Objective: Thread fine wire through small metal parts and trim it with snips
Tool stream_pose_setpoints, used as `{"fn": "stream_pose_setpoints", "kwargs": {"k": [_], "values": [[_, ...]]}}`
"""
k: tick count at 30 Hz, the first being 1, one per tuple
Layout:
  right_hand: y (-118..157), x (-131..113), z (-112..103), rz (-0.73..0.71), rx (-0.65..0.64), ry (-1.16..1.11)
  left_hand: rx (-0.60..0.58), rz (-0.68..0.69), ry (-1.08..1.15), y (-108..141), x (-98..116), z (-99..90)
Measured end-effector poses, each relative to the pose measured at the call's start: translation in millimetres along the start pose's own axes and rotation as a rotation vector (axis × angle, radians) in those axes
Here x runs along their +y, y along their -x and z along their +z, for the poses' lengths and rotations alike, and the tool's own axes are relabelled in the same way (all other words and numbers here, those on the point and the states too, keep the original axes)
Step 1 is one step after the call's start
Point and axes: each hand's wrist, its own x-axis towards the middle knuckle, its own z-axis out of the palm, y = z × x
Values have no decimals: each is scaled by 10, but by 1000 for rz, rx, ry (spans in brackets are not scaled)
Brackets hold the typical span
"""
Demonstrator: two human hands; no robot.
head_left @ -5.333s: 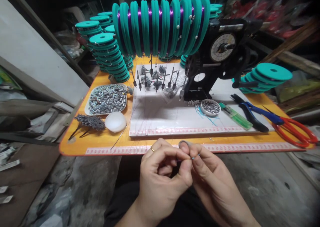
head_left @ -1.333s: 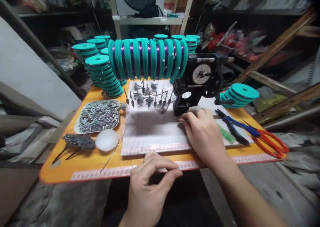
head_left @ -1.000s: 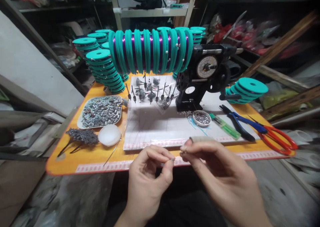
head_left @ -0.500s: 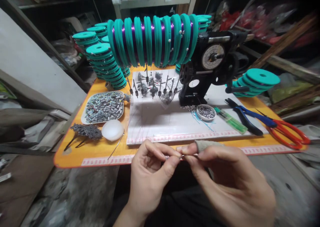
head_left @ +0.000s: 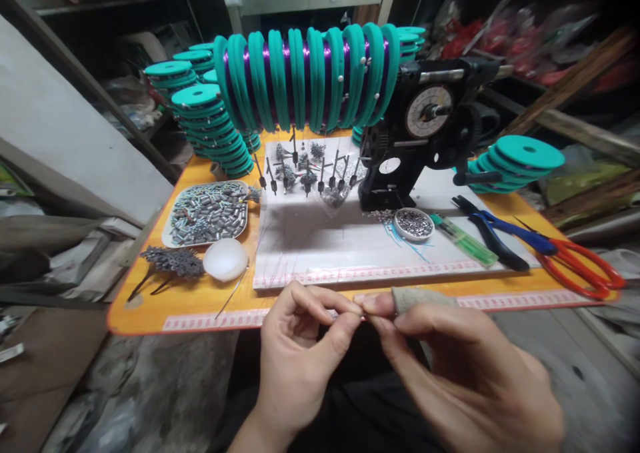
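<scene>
My left hand [head_left: 305, 360] and my right hand [head_left: 450, 360] meet fingertip to fingertip in front of the table's near edge. Both are closed in a pinch, thumb against forefinger, on something too small to make out. A beige wrap covers one finger of the right hand. Above and beyond them hangs a row of teal spools [head_left: 305, 80] with purple wire, fixed to a black winding machine [head_left: 390, 173] with a dial. Small dark weights [head_left: 321, 185] dangle below the spools over a white board [head_left: 310, 240].
On the orange table [head_left: 135, 306], a tray of grey metal parts [head_left: 207, 213], a white bowl [head_left: 225, 260] and stacked teal spools [head_left: 200, 106] stand left. Right are a dish of small parts [head_left: 414, 224], a green box [head_left: 465, 242], blue-handled pliers [head_left: 520, 232] and red scissors [head_left: 585, 266].
My right hand has shifted slightly right and down, and its fingers have bent a little differently. My left hand has barely moved. The view has shifted slightly.
</scene>
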Motion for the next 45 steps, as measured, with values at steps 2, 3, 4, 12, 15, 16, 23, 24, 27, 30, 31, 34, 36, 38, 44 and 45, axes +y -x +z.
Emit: {"fn": "stream_pose_setpoints", "kwargs": {"k": [2, 3, 4, 12, 15, 16, 23, 24, 27, 30, 31, 34, 36, 38, 44, 45], "values": [[3, -1, 0, 1, 4, 7, 5, 5, -15, 3, 4, 1], [3, -3, -3, 7, 5, 5, 5, 7, -18, 5, 5, 2], [3, -6, -7, 15, 5, 5, 5, 6, -20, 6, 4, 3], [-27, -1, -108, -186, -135, 271, 24, 23, -149, 19, 19, -5], [-50, 44, -146, -286, -234, 308, 24, 19, -265, 30, 39, -23], [-60, 60, -153, -318, -263, 308, 22, 16, -297, 34, 43, -32], [-94, 91, -117, -281, -300, 194, 6, 6, -338, 28, 29, -77], [-84, 88, -102, -245, -253, 152, 6, 4, -329, 25, 28, -72], [-34, 85, -55, -102, -86, 6, -9, 10, -336, 16, 31, -44], [19, 92, -19, -3, 19, -50, -33, 23, -375, 3, 37, -23], [32, 94, -11, 10, 44, -51, -43, 29, -386, -3, 39, -21], [46, 103, -1, 22, 63, -71, -83, 53, -422, -25, 44, -27], [41, 106, -6, 19, 43, -81, -103, 67, -448, -37, 47, -34], [27, 102, -16, -3, 12, -67, -112, 74, -466, -47, 50, -38], [-32, 39, -53, -138, -32, 82, -146, 55, -490, -67, 71, -39], [-39, 29, -59, -156, -36, 112, -149, 49, -486, -66, 76, -40]]}}
